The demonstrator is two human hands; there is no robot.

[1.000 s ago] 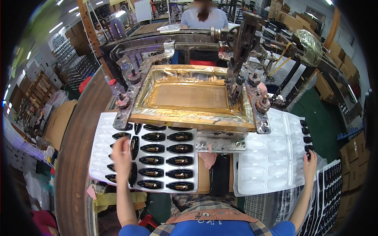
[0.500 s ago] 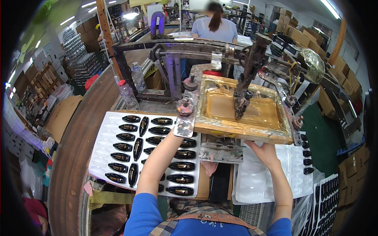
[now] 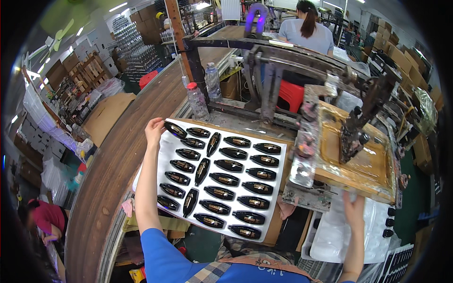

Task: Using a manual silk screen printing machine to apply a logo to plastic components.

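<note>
At the far left corner of a white moulded tray, my left hand pinches the end of a glossy black bottle-shaped piece with gold print. That piece lies tilted against its neighbours. Several more such pieces lie in rows in the tray, a few turned crosswise. My right hand is up against the front edge of a wood-framed printing screen; its fingers are blurred and partly hidden there. Dark metal arms of the press stand over the screen.
Beneath my right arm lies a second white tray, with black pieces along its right side. Two clear bottles stand behind the first tray. A brown curved tabletop runs along the left. One person sits ahead, another far left.
My left hand has moved from the press to the tray's far left corner and taken hold of a black piece there. The view has swung left. My right hand stays by the screen frame.
</note>
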